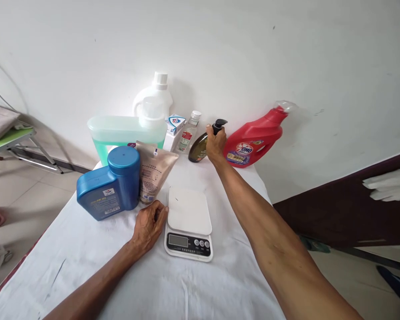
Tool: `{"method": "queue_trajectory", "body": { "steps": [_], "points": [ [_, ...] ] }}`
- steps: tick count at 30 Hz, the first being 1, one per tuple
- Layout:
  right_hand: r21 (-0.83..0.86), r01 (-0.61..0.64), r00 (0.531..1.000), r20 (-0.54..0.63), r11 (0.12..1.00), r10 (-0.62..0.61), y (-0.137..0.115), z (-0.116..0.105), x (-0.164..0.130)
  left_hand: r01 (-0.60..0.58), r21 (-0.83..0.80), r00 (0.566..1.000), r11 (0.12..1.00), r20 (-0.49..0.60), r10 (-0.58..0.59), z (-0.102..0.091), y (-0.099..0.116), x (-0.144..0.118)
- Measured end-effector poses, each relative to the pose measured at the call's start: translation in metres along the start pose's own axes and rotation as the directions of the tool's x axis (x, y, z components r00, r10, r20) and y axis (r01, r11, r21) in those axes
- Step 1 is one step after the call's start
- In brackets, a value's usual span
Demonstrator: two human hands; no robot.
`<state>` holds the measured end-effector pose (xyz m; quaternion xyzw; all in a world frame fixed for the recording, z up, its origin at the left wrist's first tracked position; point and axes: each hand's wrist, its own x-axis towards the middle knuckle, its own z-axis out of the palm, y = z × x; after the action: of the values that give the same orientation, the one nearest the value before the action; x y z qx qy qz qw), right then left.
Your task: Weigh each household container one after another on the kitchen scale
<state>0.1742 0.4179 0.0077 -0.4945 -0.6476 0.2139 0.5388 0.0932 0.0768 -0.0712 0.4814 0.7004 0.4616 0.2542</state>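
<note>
A dark pump bottle (198,148) with a black pump head (220,123) is tilted to the right at the back of the table. My right hand (216,143) is closed around its upper part, the fingertips partly hidden. My left hand (150,225) rests on the cloth with its fingers curled in, the thumb side against the left edge of a white kitchen scale (190,211). Nothing shows in that hand. The scale's plate bears no object and its display (178,241) looks blank.
At left stand a blue bottle (102,193), a beige tube (155,171), a green-liquid jug (120,131) and a white jug (160,93). Behind are a small box (175,124) and a clear bottle (188,135). A red OMO bottle (253,138) leans right near the wall.
</note>
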Motion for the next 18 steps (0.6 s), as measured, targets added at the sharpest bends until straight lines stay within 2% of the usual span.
{"method": "queue_trajectory", "body": {
  "steps": [3,7,11,14,18],
  "points": [
    [0.043,0.049,0.999,-0.004,0.998,-0.049,-0.011,-0.027,-0.014,-0.02,0.001,1.0,1.0,-0.013,0.02,-0.001,-0.001,0.0],
    [0.174,0.165,0.98,0.08,0.971,-0.181,-0.045,-0.079,-0.044,-0.025,-0.001,0.999,1.0,-0.022,0.025,-0.001,-0.002,-0.001],
    [0.327,0.103,0.963,0.203,0.939,-0.177,-0.081,-0.126,-0.09,-0.053,0.011,0.998,0.999,-0.041,0.054,-0.001,-0.004,0.0],
    [0.373,0.018,0.947,0.291,0.928,-0.136,-0.093,-0.145,-0.126,-0.083,0.014,0.995,0.996,-0.052,0.084,-0.002,-0.005,0.0],
    [0.305,-0.006,0.939,0.329,0.952,-0.1,-0.093,-0.15,-0.161,-0.094,0.028,0.994,0.995,-0.056,0.096,-0.003,-0.006,0.0]
  ]
}}
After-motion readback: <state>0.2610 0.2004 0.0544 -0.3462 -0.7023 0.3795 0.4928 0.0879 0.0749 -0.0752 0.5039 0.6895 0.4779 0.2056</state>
